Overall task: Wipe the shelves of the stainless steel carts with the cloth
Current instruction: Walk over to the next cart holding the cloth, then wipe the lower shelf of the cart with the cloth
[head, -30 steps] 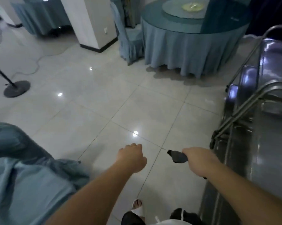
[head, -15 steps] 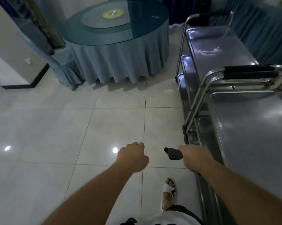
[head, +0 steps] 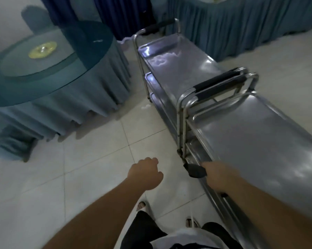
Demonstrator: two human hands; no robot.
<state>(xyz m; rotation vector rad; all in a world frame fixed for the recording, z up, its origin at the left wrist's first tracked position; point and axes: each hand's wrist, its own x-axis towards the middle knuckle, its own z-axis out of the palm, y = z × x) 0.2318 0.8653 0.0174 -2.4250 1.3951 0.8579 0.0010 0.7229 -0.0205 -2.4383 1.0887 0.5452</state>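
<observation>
Right hand (head: 218, 178): fingers gripped the dark cloth (head: 194, 170), beside the near cart (head: 259, 141) edge;
Left hand (head: 145, 172): fingers curled, holding nothing, over the floor;
Far cart (head: 176, 65): beyond, end to end

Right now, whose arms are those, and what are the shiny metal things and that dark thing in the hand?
The camera sits on a person's head and looks down, so the arms are their own. The left hand is curled and holds nothing. The right hand grips a dark cloth for wiping. The shiny things are two stainless steel carts with shelves: the near cart beside the right hand, and the far cart behind it. Their top shelves look bare. On the left stands a round table with a blue tablecloth.
</observation>
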